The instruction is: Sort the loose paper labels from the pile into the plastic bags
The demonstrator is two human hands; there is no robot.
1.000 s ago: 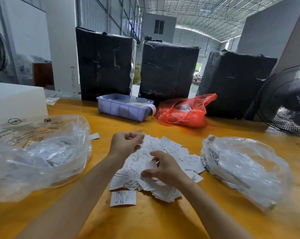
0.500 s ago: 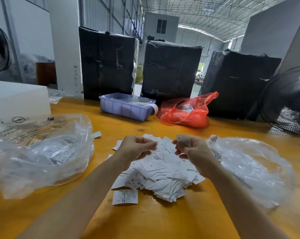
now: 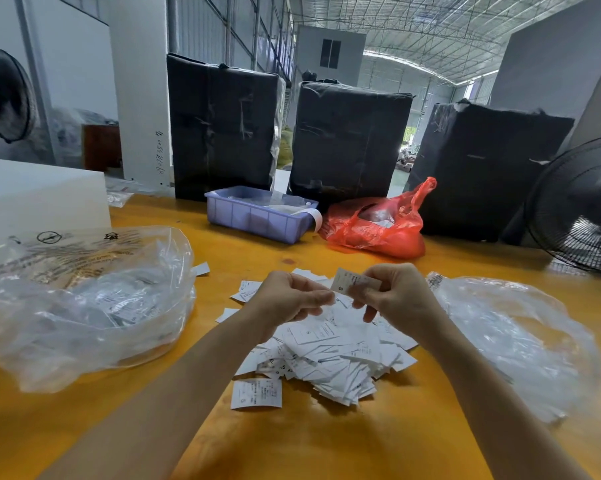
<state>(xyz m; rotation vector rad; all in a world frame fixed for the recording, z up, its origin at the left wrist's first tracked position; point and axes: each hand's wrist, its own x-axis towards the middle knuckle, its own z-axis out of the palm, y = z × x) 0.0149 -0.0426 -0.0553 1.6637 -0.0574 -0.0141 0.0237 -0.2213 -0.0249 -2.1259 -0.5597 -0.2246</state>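
Observation:
A pile of white paper labels [image 3: 330, 351] lies on the yellow table [image 3: 326, 445] in front of me. My right hand [image 3: 396, 296] pinches one label [image 3: 351, 282] marked S, held up above the pile. My left hand [image 3: 288, 299] hovers beside it with fingers curled; whether it holds anything is unclear. A clear plastic bag [image 3: 84, 306] with labels inside sits to the left. A second clear plastic bag [image 3: 510, 341] lies to the right. One single label [image 3: 256, 393] lies apart at the pile's near edge.
A purple plastic bin [image 3: 257, 216] and a red plastic bag [image 3: 375, 226] sit at the back of the table. Three black wrapped boxes [image 3: 347, 140] stand behind them. A black fan [image 3: 583, 206] is at the right edge, a white block [image 3: 39, 195] at the left.
My right hand rose from the pile with one label and brought it up beside my left hand. My left hand shifted slightly right, toward the label.

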